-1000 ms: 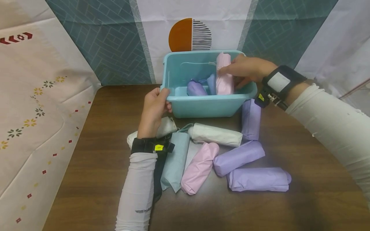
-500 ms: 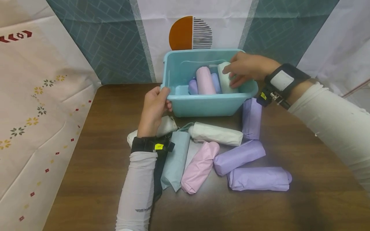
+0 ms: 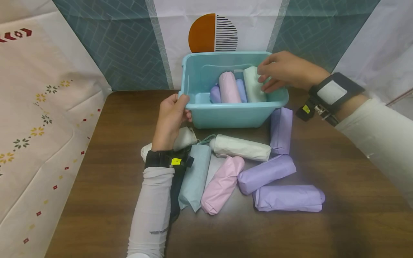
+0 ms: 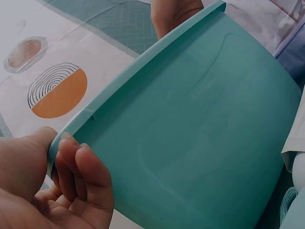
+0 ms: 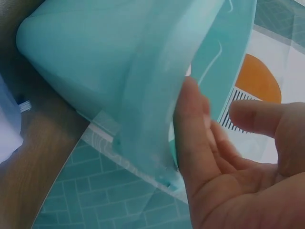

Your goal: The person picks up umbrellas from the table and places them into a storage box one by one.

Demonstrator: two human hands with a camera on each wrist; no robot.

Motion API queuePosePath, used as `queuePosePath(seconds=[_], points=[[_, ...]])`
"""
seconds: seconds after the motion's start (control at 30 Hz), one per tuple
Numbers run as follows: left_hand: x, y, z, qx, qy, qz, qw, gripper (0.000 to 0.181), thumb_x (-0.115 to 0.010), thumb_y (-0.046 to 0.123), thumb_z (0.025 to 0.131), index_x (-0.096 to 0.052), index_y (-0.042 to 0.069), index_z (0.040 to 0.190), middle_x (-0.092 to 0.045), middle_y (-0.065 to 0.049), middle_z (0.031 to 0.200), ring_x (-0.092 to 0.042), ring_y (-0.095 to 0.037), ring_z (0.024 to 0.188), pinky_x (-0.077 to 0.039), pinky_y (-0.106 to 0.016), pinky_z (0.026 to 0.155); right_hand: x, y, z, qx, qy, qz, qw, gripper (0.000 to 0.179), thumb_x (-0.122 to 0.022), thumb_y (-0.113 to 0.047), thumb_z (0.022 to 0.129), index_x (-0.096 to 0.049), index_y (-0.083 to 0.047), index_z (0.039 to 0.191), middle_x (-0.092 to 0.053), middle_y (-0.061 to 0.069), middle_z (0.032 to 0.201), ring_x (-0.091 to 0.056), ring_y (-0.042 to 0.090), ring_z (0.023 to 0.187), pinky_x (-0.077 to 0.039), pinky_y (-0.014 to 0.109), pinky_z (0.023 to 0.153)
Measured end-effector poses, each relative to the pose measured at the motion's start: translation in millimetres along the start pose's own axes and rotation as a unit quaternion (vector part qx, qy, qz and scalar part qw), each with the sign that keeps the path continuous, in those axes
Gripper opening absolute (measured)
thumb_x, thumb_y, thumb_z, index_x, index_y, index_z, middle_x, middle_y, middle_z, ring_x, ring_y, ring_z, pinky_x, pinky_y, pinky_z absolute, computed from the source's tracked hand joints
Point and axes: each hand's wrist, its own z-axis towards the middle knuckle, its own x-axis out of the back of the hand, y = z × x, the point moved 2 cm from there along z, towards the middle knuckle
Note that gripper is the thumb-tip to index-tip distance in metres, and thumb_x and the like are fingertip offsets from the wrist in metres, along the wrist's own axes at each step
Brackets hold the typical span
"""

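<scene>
My left hand (image 3: 172, 120) grips the front left corner rim of a light blue plastic bin (image 3: 232, 117), thumb over the edge; the left wrist view shows its fingers curled at the rim (image 4: 109, 102). Inside the bin, a pale green folded umbrella (image 3: 254, 84) leans beside a pink one (image 3: 229, 87), with a blue one (image 3: 241, 90) between them and a purple one (image 3: 215, 94) at the left. Over the bin's right side, my right hand (image 3: 287, 71) hovers by the pale green umbrella, fingers loosely bent. Nothing lies between thumb and fingers in the right wrist view.
In front of the bin lie a white umbrella (image 3: 242, 147), a light blue one (image 3: 195, 175), a pink one (image 3: 223, 186) and several purple ones (image 3: 288, 198). Another white one (image 3: 185, 138) is partly behind my left wrist. A patterned cloth (image 3: 129, 46) hangs behind the bin.
The pink umbrella my right hand held has been let go in the bin, left of the blue one. The right hand moved to the pale green umbrella, then drew back rightward. The left hand stays put.
</scene>
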Motion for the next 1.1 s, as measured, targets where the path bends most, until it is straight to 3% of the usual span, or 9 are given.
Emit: queuePosePath(seconds=[0.4,0.73,1.1], points=[[0.5,1.1,0.8,0.009,0.004,-0.001,1.0000,0.016,-0.055,0.016,0.091,-0.049,0.001,0.088,-0.043,-0.007,0.070,-0.045,-0.015,0.053,-0.045,-0.026,0.053,12,20,-20.5,0.045,0.090,0.027,0.9946,0.047,-0.056,-0.039,0.097,-0.054,-0.004,0.127,-0.058,0.016,0.114,-0.068,0.023,0.091,-0.053,0.036,0.080],[-0.4,0.0,1.2,0.006,0.001,-0.004,1.0000,0.017,-0.056,0.016,0.090,-0.048,0.001,0.087,-0.043,-0.008,0.069,-0.045,-0.016,0.053,-0.044,-0.026,0.052,12,44,-43.2,0.057,0.152,0.108,0.9808,0.046,-0.057,-0.034,0.097,-0.053,0.000,0.129,-0.057,0.017,0.112,-0.067,0.021,0.082,-0.054,0.036,0.074],[-1.7,1.3,-0.9,0.012,0.006,-0.004,0.9999,0.017,-0.056,0.016,0.090,-0.048,0.001,0.088,-0.042,-0.008,0.070,-0.044,-0.016,0.052,-0.044,-0.026,0.053,9,80,-56.6,0.032,0.177,0.090,0.9797,0.034,-0.054,-0.030,0.099,-0.055,-0.005,0.122,-0.064,0.008,0.098,-0.066,0.020,0.073,-0.055,0.035,0.067]])
